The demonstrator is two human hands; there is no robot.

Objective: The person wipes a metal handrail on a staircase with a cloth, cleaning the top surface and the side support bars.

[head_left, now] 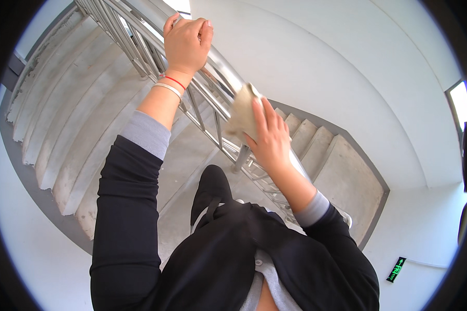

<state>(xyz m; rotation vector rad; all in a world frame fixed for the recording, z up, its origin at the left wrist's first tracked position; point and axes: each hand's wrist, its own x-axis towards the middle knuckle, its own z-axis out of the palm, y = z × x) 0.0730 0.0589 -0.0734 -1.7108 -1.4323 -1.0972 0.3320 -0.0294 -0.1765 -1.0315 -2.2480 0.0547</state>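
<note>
A shiny metal handrail [226,70] runs diagonally from the top of the view down to the lower right. My left hand [188,44] grips it farther up, fingers curled over the tube and partly hidden. Lower on the same rail, my right hand [271,136] presses a beige cloth [241,112] against the top of the tube. The cloth drapes over the rail's near side, and my fingers lie spread across its right part.
Metal balusters [196,109] stand below the rail. Concrete steps [89,97] rise on the left; another flight [315,136] lies beyond the railing. A white curved wall [315,58] encloses the stairwell. A lit green exit sign [396,269] hangs at lower right.
</note>
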